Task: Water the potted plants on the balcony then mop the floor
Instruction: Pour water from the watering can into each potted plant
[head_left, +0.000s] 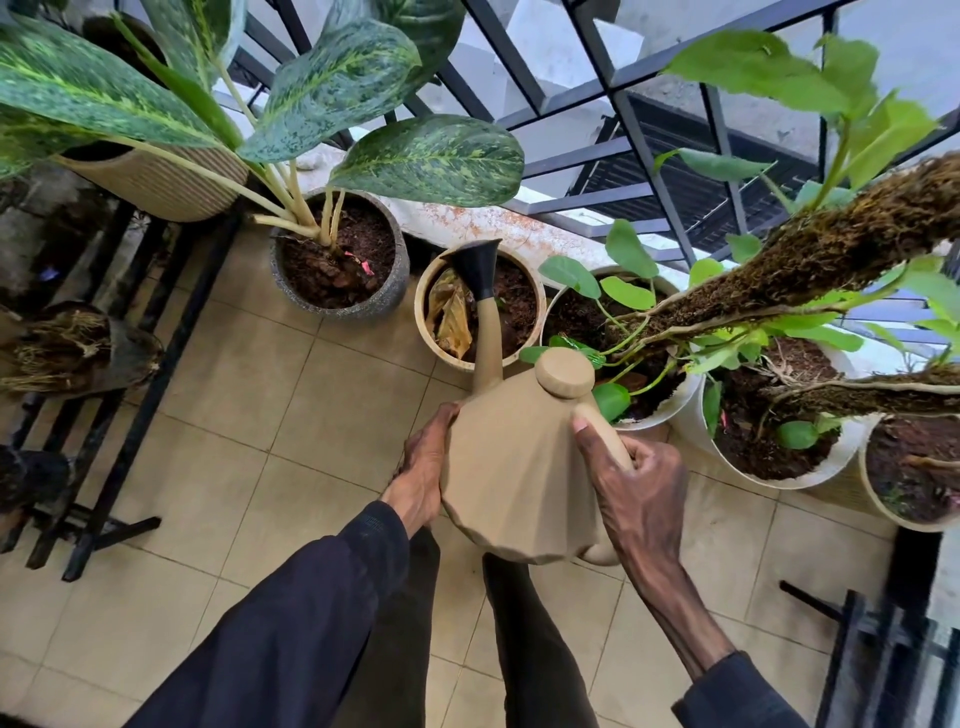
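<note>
ITEM: watering can (511, 467), tan, faceted body, round cap on top, black flared rose at the spout tip.

LOC: held in mid-air above the tiled floor (249, 415), just in front of the row of pots by the railing (649, 119). Rose hangs over the cream pot (540, 306), the one w/ dry brown leaves on dark soil.

GRIP: your right hand (636, 493) is closed round the can's handle, thumb laid up along it. Your left hand (423, 462) is pressed flat to the body's left side, fingers curled under the edge; supporting, not wrapped.

AXIS: long axis runs handle to spout, from you toward the railing, leaning a bit left. Spout points up and away, rose end highest. No water seen leaving the rose; can't tell if pour has begun.

RISKS (judgement):
- Tip fwd too fast and water may overshoot the cream pot's rim onto the tiles; more to mop later.
- Rose sits near the pot's left-centre; drift left and you wet the gap beside the grey speckled pot (340, 265).
- Pothos vine (613, 358) and moss pole (810, 254) crowd the can's right side; swinging right could snag leaves.
- Left hand only braces; a full can could slip if right wrist tires.
</note>
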